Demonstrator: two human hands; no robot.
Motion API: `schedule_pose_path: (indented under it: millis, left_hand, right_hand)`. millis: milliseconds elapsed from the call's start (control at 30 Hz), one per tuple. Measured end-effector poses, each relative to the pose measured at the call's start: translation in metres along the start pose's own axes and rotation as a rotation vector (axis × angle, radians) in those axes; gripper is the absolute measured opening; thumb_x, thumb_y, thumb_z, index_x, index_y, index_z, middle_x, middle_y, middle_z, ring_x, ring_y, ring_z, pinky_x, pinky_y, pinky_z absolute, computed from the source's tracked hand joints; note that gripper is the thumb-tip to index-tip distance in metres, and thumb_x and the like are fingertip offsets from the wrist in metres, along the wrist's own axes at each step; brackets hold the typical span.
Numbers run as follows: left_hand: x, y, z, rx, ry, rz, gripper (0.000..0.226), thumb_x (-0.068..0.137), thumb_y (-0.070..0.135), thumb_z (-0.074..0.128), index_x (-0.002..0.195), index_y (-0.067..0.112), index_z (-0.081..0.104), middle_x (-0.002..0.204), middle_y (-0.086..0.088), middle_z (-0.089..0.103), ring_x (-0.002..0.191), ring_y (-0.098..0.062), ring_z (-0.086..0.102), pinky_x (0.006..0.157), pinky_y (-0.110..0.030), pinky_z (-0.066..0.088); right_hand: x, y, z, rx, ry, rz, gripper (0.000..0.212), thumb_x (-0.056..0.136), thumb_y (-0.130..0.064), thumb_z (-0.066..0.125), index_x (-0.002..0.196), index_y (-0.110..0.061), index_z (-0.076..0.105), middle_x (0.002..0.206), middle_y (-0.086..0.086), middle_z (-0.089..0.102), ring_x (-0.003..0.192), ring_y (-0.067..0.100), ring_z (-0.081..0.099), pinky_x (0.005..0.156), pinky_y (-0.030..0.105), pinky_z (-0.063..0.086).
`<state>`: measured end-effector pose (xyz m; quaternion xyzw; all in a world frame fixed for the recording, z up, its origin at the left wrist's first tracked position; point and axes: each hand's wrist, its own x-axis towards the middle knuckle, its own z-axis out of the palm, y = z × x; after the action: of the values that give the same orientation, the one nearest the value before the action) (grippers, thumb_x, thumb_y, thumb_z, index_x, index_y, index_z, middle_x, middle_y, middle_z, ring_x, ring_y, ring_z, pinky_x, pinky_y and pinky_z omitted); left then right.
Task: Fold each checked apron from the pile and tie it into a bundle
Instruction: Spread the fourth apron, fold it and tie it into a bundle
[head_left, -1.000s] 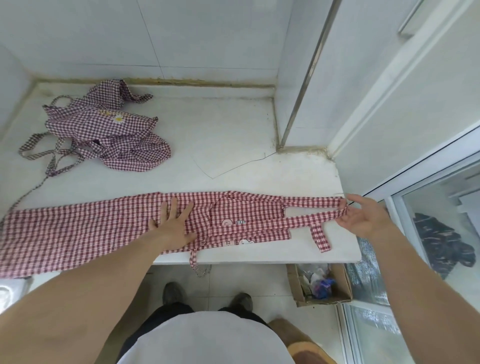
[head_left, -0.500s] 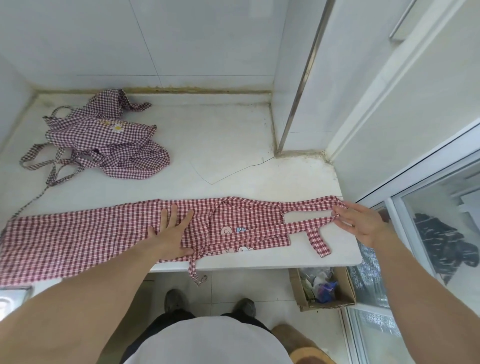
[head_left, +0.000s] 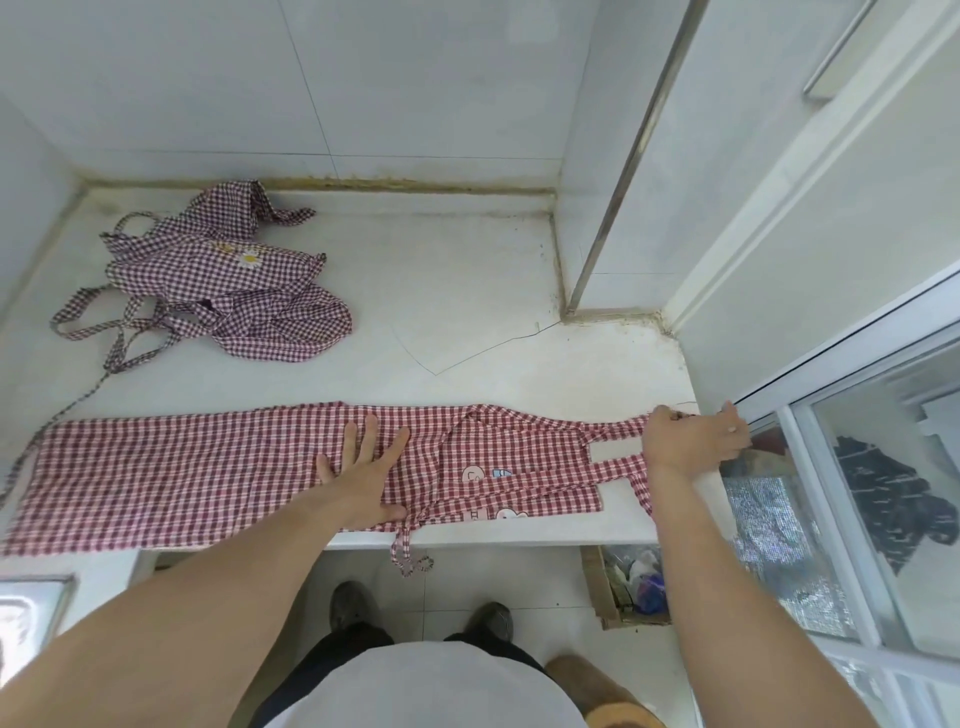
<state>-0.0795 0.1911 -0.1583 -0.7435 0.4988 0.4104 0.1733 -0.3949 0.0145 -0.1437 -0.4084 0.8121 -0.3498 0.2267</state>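
Item, fingers: those of our left hand (head_left: 363, 480) lie straight and spread, pressing flat on the middle of the red checked apron (head_left: 197, 467), while those of our right hand (head_left: 693, 441) curl over the neck strap (head_left: 615, 430) at the apron's right end, though we cannot tell how firmly they grasp it. Item, the apron: folded into a long strip along the front edge of the white bench (head_left: 467, 291), one tie (head_left: 410, 548) hanging over the edge. Item, the pile of checked aprons (head_left: 228, 291): crumpled at the bench's back left, well apart; a cardboard box (head_left: 608, 592) on the floor below.
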Motion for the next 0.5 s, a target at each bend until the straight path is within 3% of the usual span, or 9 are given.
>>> schedule_pose_path:
  millis: [67,133,233,267,333,400,500]
  left_hand:
    - [0.001,0.000,0.000,0.004,-0.004,-0.003,0.113,0.091,0.040,0.068,0.148,0.043,-0.029,0.144,0.000,-0.054,0.135,-0.028,-0.046,0.116,-0.066,-0.009]
    - [0.002,0.001,0.000,0.021,0.002,-0.004,0.113,0.091,0.042,0.068,0.148,0.042,-0.029,0.145,-0.001,-0.053,0.136,-0.029,-0.045,0.116,-0.067,-0.008]
    - [0.003,0.005,-0.003,0.082,0.051,0.002,0.113,0.089,0.050,0.067,0.150,0.041,-0.027,0.152,-0.005,-0.046,0.142,-0.033,-0.037,0.115,-0.068,-0.004]
    - [0.003,0.005,-0.002,0.089,0.061,0.000,0.112,0.088,0.053,0.067,0.151,0.040,-0.025,0.154,-0.006,-0.043,0.143,-0.034,-0.035,0.115,-0.069,-0.003]
    - [0.005,0.012,0.000,0.097,0.078,-0.008,0.110,0.088,0.053,0.066,0.153,0.038,-0.021,0.155,-0.006,-0.042,0.145,-0.035,-0.032,0.115,-0.069,-0.001]
    - [0.006,0.013,0.003,0.100,0.100,0.006,0.109,0.087,0.055,0.065,0.154,0.038,-0.020,0.155,-0.005,-0.042,0.146,-0.034,-0.031,0.116,-0.068,-0.002]
    - [0.005,-0.002,0.009,0.065,0.159,0.062,0.107,0.084,0.068,0.059,0.151,0.045,-0.022,0.154,0.002,-0.042,0.145,-0.026,-0.033,0.116,-0.065,-0.005]
  right_hand:
    - [-0.033,-0.010,0.005,-0.007,-0.056,-0.273,0.068,0.084,-0.006,0.061,0.146,0.000,0.033,0.154,0.023,0.023,0.141,0.038,0.026,0.117,0.052,0.027]
    - [-0.073,-0.016,0.012,-0.036,-0.257,-0.499,0.063,0.089,-0.007,0.060,0.147,-0.009,0.035,0.158,0.011,0.023,0.146,0.023,0.022,0.121,0.041,0.021]
    - [-0.141,-0.021,0.031,-0.088,-0.706,-0.799,0.051,0.093,-0.003,0.055,0.141,-0.015,0.048,0.153,0.001,0.040,0.143,0.015,0.033,0.121,0.039,0.029]
    - [-0.165,-0.018,0.039,-0.138,-0.887,-0.884,0.051,0.093,-0.004,0.053,0.142,-0.015,0.049,0.153,0.002,0.040,0.144,0.017,0.033,0.120,0.041,0.031]
    - [-0.196,-0.007,0.057,-0.268,-1.099,-1.022,0.058,0.095,-0.011,0.052,0.151,-0.018,0.038,0.163,0.001,0.024,0.151,0.021,0.017,0.123,0.045,0.021]
    - [-0.203,0.006,0.070,-0.481,-1.078,-1.026,0.063,0.102,-0.032,0.040,0.158,-0.029,0.013,0.167,-0.006,-0.001,0.153,0.018,-0.009,0.124,0.052,0.001]
    - [-0.187,0.021,0.072,-0.767,-0.929,-1.010,0.064,0.096,-0.065,-0.002,0.155,-0.039,-0.010,0.161,-0.010,-0.025,0.148,0.017,-0.028,0.119,0.057,-0.012]
